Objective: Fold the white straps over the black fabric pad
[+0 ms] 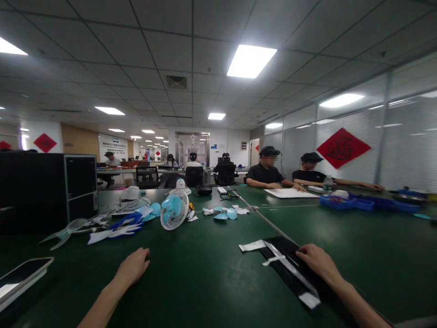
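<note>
My left hand (134,265) rests on the green table (205,273), fingers curled loosely and turned down, with nothing seen in it. My right hand (316,258) lies with its fingers bent on a black cloth strip (290,273) that has white tape bands (285,264) across it. A small white and blue desk fan (174,209) stands farther back at centre left, with loose blue fan blades (225,213) beside it.
A phone (20,278) lies at the near left edge. Loose fan grilles and blades (112,223) lie at left, in front of a black computer case (48,191). Two people sit at the far right with paper (290,193) and blue trays (355,202).
</note>
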`<action>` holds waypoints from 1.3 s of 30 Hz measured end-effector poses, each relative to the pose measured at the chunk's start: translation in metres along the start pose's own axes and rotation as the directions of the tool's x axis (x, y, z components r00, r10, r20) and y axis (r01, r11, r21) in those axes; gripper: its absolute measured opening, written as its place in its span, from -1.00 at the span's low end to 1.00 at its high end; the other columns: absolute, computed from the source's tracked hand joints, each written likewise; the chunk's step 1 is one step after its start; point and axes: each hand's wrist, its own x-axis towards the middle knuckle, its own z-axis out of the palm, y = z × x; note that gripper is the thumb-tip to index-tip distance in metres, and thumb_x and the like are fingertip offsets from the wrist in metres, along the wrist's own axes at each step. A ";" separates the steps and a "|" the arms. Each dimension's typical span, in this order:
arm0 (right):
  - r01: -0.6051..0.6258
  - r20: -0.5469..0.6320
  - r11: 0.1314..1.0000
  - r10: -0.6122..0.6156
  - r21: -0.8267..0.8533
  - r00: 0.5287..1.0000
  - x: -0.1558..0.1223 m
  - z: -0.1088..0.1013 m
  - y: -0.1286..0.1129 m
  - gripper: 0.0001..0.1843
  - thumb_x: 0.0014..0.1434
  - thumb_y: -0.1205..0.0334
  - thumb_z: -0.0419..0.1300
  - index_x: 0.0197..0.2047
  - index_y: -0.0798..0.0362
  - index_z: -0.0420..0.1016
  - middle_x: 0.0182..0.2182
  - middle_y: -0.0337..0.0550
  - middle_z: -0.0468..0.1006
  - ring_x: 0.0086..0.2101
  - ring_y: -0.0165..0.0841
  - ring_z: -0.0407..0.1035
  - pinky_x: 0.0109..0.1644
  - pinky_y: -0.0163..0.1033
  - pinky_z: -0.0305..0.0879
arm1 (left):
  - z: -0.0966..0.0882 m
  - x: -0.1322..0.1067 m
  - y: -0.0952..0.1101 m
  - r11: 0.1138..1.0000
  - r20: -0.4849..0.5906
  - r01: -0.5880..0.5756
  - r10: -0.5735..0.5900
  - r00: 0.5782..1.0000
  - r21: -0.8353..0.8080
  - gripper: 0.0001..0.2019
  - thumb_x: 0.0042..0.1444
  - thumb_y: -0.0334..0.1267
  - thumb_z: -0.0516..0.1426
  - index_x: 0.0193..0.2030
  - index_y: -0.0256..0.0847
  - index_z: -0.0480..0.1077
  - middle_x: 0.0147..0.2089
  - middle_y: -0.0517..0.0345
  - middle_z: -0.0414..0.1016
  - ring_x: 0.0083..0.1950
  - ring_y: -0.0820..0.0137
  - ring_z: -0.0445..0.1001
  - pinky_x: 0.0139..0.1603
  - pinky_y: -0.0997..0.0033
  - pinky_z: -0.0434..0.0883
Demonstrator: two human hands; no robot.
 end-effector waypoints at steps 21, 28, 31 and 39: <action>-0.084 0.023 0.968 0.081 0.238 0.996 -0.109 -0.004 -0.011 -0.50 -0.03 -0.18 0.06 -0.18 0.01 0.47 -0.39 -0.02 0.64 -0.36 -0.11 0.51 -0.30 -0.15 0.34 | 0.012 0.013 -0.013 0.999 0.022 -0.036 0.036 0.999 -0.003 -0.72 0.15 -0.20 0.04 -0.03 -0.15 0.39 0.02 0.02 0.44 -0.02 0.27 0.46 -0.08 0.33 0.41; -0.083 -0.009 0.925 0.092 0.370 0.996 -0.106 -0.001 -0.012 -0.49 -0.18 -0.16 0.13 -0.25 0.02 0.50 -0.47 -0.04 0.62 -0.42 -0.12 0.50 -0.38 -0.18 0.35 | 0.005 0.007 -0.003 0.999 0.013 -0.029 0.028 1.000 0.046 -0.75 0.14 -0.24 0.04 -0.06 -0.18 0.39 -0.01 -0.01 0.44 -0.04 0.28 0.47 -0.07 0.34 0.40; -0.157 0.055 0.863 0.150 0.480 0.987 -0.106 0.002 -0.015 -0.39 -0.23 -0.17 0.12 -0.19 0.08 0.49 -0.56 -0.09 0.56 -0.55 -0.19 0.42 -0.54 -0.20 0.27 | 0.006 0.007 -0.005 0.999 0.011 -0.029 0.029 1.000 0.024 -0.74 0.13 -0.23 0.04 -0.05 -0.17 0.39 0.01 0.00 0.44 -0.04 0.28 0.46 -0.06 0.32 0.40; -0.103 0.047 0.767 0.095 0.634 0.994 -0.111 -0.007 -0.039 -0.45 -0.10 -0.17 0.11 -0.20 0.08 0.54 -0.57 -0.17 0.50 -0.63 -0.36 0.30 -0.64 -0.32 0.16 | 0.005 0.005 -0.004 1.000 0.015 -0.019 0.019 1.000 -0.004 -0.71 0.11 -0.21 0.03 -0.05 -0.16 0.40 0.01 0.01 0.45 -0.03 0.24 0.46 -0.08 0.29 0.42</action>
